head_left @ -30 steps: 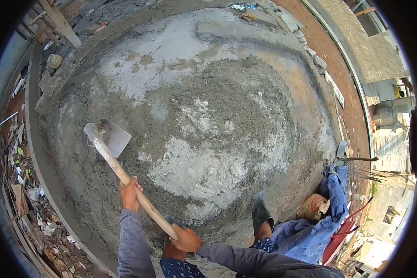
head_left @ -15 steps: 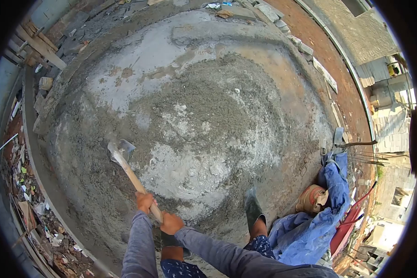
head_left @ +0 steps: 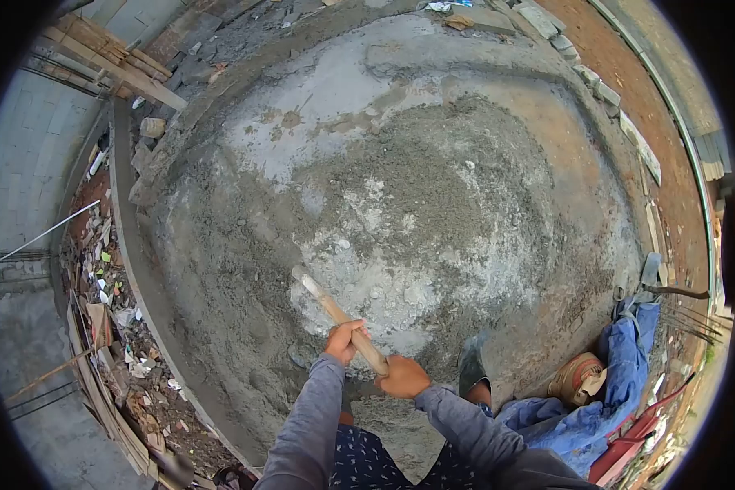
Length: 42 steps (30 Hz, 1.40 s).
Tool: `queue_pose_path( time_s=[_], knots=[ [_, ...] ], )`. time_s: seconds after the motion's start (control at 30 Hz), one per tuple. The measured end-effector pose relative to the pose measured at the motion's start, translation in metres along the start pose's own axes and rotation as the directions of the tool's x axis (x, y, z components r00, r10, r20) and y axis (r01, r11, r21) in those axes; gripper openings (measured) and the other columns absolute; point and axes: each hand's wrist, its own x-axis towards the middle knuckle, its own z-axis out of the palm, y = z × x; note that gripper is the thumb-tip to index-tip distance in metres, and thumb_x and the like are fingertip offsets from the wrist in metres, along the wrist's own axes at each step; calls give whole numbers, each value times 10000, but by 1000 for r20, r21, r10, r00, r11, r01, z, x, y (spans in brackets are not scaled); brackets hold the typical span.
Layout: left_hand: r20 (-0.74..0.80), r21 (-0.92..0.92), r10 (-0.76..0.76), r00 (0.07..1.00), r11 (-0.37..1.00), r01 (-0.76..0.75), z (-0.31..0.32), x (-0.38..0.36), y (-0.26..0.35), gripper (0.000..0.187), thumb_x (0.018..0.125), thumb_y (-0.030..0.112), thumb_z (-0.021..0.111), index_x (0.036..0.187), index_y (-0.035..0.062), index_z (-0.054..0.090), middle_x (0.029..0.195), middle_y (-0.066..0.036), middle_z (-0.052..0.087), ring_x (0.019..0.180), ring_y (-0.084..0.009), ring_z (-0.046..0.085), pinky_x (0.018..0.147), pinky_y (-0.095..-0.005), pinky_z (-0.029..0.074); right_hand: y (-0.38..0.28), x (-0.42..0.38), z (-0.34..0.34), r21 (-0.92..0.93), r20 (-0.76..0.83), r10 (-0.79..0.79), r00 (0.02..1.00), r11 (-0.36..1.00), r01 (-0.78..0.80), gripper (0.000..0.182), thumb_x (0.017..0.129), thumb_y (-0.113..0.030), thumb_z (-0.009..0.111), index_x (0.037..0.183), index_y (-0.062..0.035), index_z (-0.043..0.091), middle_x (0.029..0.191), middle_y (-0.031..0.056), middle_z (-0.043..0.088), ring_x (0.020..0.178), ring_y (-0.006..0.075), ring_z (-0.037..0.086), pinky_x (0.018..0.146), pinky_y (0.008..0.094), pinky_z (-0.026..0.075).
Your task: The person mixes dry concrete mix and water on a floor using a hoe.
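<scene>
Both of my hands are wrapped round the wooden handle of a hoe (head_left: 332,308). My left hand (head_left: 345,341) grips it farther up toward the head. My right hand (head_left: 404,377) closes on the end nearer my body. The hoe's far end points up and left over the pile, and its metal blade is hardly visible there. Below it lies a broad heap of grey sandy mix (head_left: 433,167), with pale powder (head_left: 392,286) spread over the near middle. My boot (head_left: 472,365) stands in the mix on the right.
A low concrete edge (head_left: 143,298) borders the left, with rubble (head_left: 139,359) beyond. At right lie a blue tarp (head_left: 629,351), a torn sack (head_left: 577,378) and a red wheelbarrow (head_left: 629,445). Another tool (head_left: 670,290) rests nearby. Wooden boards (head_left: 110,61) stick out at upper left.
The view has shifted, so the surroundings sit farther right. Hoe and hands have moved right toward the pale powder, and the blade, plain to see before, is now hardly visible.
</scene>
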Motion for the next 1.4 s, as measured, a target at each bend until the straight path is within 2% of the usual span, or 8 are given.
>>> queue_pose_path(
  time_s=[0.1, 0.23, 0.47, 0.6, 0.77, 0.9, 1.13, 1.4],
  knots=[
    [51, -253, 76, 996, 966, -61, 30, 5, 2, 212, 882, 87, 700, 1019, -38, 597, 839, -115, 597, 755, -259, 611, 768, -433, 570, 20, -49, -67, 104, 46, -39, 998, 994, 34, 456, 777, -333, 711, 1023, 47, 659, 929, 282, 690, 920, 438, 684, 826, 481, 534],
    [-13, -483, 151, 988, 865, -138, 104, -3, 15, 183, 905, 136, 694, 853, 64, 535, 745, -51, 533, 650, -181, 531, 683, -327, 518, 62, -133, -150, 125, -2, -105, 994, 987, 105, 447, 799, -328, 718, 1039, 42, 643, 880, 265, 683, 867, 438, 677, 785, 486, 523],
    [230, -548, 22, 973, 829, 111, 306, -71, -62, 202, 948, 161, 651, 813, 104, 512, 757, -20, 522, 752, -175, 536, 807, -359, 494, 195, -262, -296, -40, -206, -108, 973, 994, 102, 352, 716, -254, 764, 1009, -71, 695, 822, 183, 691, 791, 398, 679, 709, 469, 528],
    [236, -543, -21, 971, 826, 150, 357, -100, -85, 168, 951, 169, 653, 846, 101, 540, 797, -25, 536, 801, -186, 540, 884, -382, 472, 256, -276, -311, -322, -304, -16, 952, 943, -87, 222, 717, -233, 735, 913, -137, 698, 768, 138, 694, 746, 389, 677, 656, 486, 517],
    [122, -486, 205, 971, 866, -122, 254, -112, -46, 148, 946, 151, 667, 897, 136, 528, 772, 13, 521, 761, -159, 539, 821, -383, 476, 241, -197, -198, -304, -240, -127, 963, 951, 50, 279, 770, -275, 726, 1023, -176, 663, 806, 124, 711, 759, 389, 684, 659, 505, 526],
    [-146, -352, 262, 954, 887, -298, 106, -102, 33, 156, 926, 140, 663, 886, 130, 512, 728, 10, 497, 642, -140, 507, 665, -344, 472, 153, -120, -42, -131, -134, -425, 895, 903, 409, 518, 872, -390, 699, 1257, -86, 533, 744, 198, 679, 648, 422, 666, 590, 509, 539],
    [-352, -61, 462, 814, 857, -512, -88, -108, 145, 177, 901, 113, 681, 959, 84, 516, 746, -12, 533, 617, -130, 529, 563, -312, 475, 0, 2, 161, 46, -173, -450, 876, 885, 464, 541, 848, -240, 689, 1290, 3, 493, 721, 235, 672, 617, 435, 660, 591, 529, 542],
    [-337, 346, 710, 619, 705, -620, -193, -45, 200, 320, 918, 83, 652, 1135, 19, 427, 763, -56, 565, 519, -132, 584, 443, -294, 505, -124, 127, 240, 42, -222, -373, 901, 919, 391, 598, 803, -206, 714, 1308, 10, 477, 823, 276, 682, 763, 469, 672, 707, 545, 543]
  ],
)
